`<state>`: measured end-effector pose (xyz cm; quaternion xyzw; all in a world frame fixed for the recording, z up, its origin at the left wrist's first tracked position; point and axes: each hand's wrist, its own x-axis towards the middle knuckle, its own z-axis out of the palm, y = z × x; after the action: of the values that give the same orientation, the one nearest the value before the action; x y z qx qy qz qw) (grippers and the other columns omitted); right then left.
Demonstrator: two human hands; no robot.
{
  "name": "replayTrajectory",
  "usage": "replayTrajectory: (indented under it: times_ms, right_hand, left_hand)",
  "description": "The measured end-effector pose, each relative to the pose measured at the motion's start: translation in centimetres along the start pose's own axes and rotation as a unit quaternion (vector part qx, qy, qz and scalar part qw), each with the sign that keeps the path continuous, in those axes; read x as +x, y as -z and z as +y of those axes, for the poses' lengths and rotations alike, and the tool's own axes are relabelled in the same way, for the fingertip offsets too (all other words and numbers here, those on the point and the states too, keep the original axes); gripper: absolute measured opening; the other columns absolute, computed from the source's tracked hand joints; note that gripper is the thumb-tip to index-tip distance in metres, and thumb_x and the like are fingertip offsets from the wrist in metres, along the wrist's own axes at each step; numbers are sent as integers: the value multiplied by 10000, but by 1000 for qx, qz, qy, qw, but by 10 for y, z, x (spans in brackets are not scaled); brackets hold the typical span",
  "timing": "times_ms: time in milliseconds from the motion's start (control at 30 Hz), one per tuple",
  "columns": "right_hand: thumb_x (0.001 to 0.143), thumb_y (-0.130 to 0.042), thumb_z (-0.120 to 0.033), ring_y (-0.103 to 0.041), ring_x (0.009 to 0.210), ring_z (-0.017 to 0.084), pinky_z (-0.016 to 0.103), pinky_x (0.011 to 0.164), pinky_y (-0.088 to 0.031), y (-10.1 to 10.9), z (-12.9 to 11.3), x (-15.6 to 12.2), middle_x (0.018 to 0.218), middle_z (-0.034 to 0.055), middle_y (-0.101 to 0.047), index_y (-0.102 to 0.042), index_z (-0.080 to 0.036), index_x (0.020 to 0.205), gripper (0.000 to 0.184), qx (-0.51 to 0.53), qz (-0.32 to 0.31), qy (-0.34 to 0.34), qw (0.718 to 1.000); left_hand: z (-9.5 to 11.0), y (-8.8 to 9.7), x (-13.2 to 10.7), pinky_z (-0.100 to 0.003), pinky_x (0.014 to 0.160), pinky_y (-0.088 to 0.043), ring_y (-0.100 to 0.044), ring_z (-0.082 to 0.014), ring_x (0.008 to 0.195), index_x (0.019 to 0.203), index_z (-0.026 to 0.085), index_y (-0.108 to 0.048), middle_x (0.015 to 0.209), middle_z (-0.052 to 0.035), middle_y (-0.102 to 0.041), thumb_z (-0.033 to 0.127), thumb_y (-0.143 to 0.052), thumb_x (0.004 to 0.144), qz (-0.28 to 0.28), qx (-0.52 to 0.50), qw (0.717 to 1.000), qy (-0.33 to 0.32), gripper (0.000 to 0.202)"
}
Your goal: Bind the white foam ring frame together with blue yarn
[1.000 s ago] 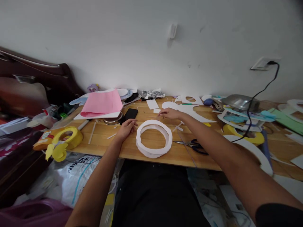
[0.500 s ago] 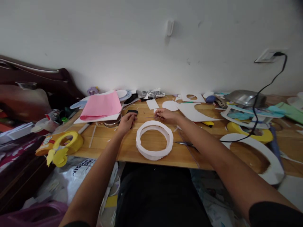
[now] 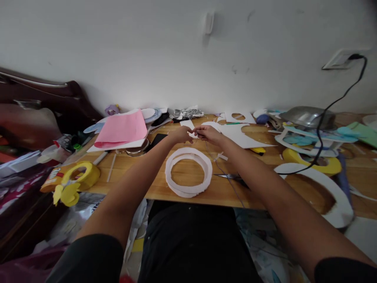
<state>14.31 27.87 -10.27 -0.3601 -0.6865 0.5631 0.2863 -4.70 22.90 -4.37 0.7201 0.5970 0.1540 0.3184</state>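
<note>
Nothing fully legible. Two items carry print. 1) Orange pack, left end of counter, next to the yellow roll: pale lettering on a red patch, small and blurred, can't make out the word. 2) White bag, below the counter's left edge: bold black capitals, set at a slant, partly cut off by the left forearm. Tail end looks like "SIN", not firm; rest of that line hidden. Can't give a brand or number off either one.
</note>
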Motion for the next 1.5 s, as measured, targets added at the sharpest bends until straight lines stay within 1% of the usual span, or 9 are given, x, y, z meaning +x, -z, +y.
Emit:
replayTrajectory:
  times_ms: [200, 333, 467, 600, 700, 833, 1067, 1267, 1500]
  right_hand:
    - [988, -609, -366, -670, 905, 180, 362, 771, -590, 5, 2, -11, 1131, 74, -664, -622, -163, 1208, 300, -28, -21, -17, 999]
    - [982, -619, -357, -669, 908, 179, 362, 775, -590, 2, -1, -12, 1123, 72, -667, -633, -158, 1179, 280, -52, -34, -24, 998]
    - [987, -612, -369, -669, 874, 169, 347, 751, -589, -1, -13, -11, 1089, 65, -673, -638, -153, 1155, 275, -49, -48, -17, 998]
    - [996, -593, -396, -656, 775, 140, 300, 669, -576, -3, -26, -9, 1010, 48, -674, -637, -144, 1131, 289, -27, -60, 9, 998]
    - [993, -602, -376, -646, 745, 129, 282, 642, -568, -3, -29, -6, 990, 40, -671, -635, -145, 1132, 272, -24, -51, 22, 998]
    - [990, -606, -368, -663, 829, 156, 322, 706, -585, -2, -24, -2, 1068, 59, -667, -622, -153, 1183, 290, -41, -35, 15, 998]
    - [982, -618, -365, -671, 944, 193, 384, 803, -589, -11, -12, -5, 1153, 79, -663, -628, -158, 1198, 299, -115, -71, -38, 990]
    - [987, -610, -360, -655, 1031, 215, 418, 874, -576, -17, -8, -6, 1250, 92, -637, -624, -185, 1234, 304, -182, -77, -35, 980]
    - [982, -615, -370, -656, 1035, 228, 421, 874, -575, -24, -9, -4, 1237, 84, -643, -632, -175, 1222, 311, -244, -69, 5, 967]
  left_hand:
    - [-1, 0, -4, -265, 599, -465, -669, -197, 675, 1191, 87, -696, 779, -101, -766, 191, -770, 709, -24, -23, 999, 6, 499]
    - [-7, 5, -3, -261, 608, -467, -665, -177, 656, 1266, 96, -644, 847, -112, -780, 178, -661, 793, -14, -36, 999, 0, 481]
    - [-13, 17, 0, -262, 671, -468, -656, -182, 729, 1024, 108, -739, 852, -103, -768, 169, -679, 761, -2, -39, 999, -28, 276]
    - [-10, 23, -6, -243, 745, -483, -667, -177, 828, 820, 165, -758, 844, -44, -769, 219, -736, 734, -62, -86, 992, -63, 104]
    - [-6, 21, -12, -256, 767, -516, -703, -179, 874, 884, 163, -755, 905, -78, -784, 247, -701, 792, -101, -146, 983, -50, 135]
    - [-4, 17, -16, -279, 764, -551, -739, -182, 846, 1019, 148, -717, 897, -123, -788, 258, -586, 902, -104, -215, 971, -1, 207]
    - [-9, 8, -15, -323, 737, -581, -759, -224, 783, 1245, 130, -629, 892, -134, -788, 164, -628, 866, -87, -281, 955, 49, 381]
    - [-10, 7, -20, -344, 693, -585, -766, -263, 755, 1407, 116, -524, 880, -139, -782, 129, -680, 823, -100, -296, 947, 79, 605]
    - [-7, 17, -28, -309, 707, -590, -770, -221, 758, 1432, 131, -482, 1084, -157, -746, 185, -585, 940, -102, -288, 947, 96, 506]
